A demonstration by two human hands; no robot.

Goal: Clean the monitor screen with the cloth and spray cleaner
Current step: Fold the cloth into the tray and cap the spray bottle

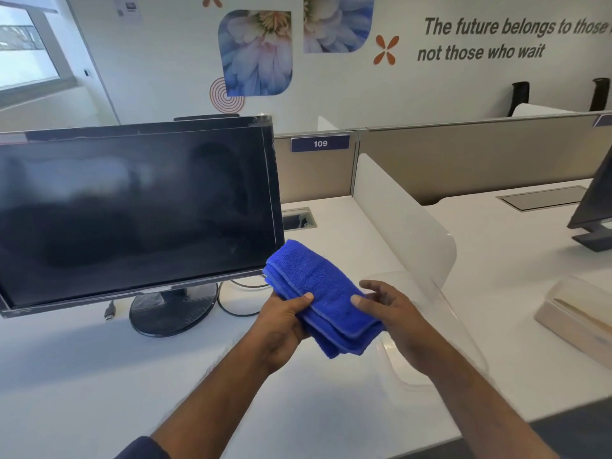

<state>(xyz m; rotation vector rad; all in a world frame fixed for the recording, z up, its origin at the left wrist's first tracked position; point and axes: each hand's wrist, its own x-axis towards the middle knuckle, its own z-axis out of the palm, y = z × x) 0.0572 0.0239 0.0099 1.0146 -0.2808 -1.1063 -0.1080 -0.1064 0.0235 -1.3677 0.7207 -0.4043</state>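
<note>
1. Head view, office workstation: your white desk (82,376) fills the lower frame from 9 o'clock across to 3 o'clock, backed by a beige partition (480,154) carrying a "109" tag (320,143).
2. At 9 o'clock stands the monitor (135,210), its dark screen switched off and hazy with smears, tape-like strips along its top and right edges; it sits upright on a round black base (172,311).
3. At 3 o'clock a frosted divider panel (400,220) rises from the desk, with a second monitor (592,213) cut off by the frame edge beyond it.
4. Near centre, just toward 5 o'clock of the monitor's lower right corner, you hold the folded blue cloth (318,293) above the desk, clear of the screen.
5. Your left hand (281,326) grips the cloth's near-left edge, thumb curled over the top, fingers underneath.
6. Your right hand (394,313) grasps the cloth's right side, thumb pressed on top, fingers loosely curved behind it.
7. At 4 o'clock lies a pale oblong box (576,323).
8. At 8 o'clock a loose cable plug (110,311) dangles under the monitor, beside a black cable (231,309) looping on the desk.
</note>
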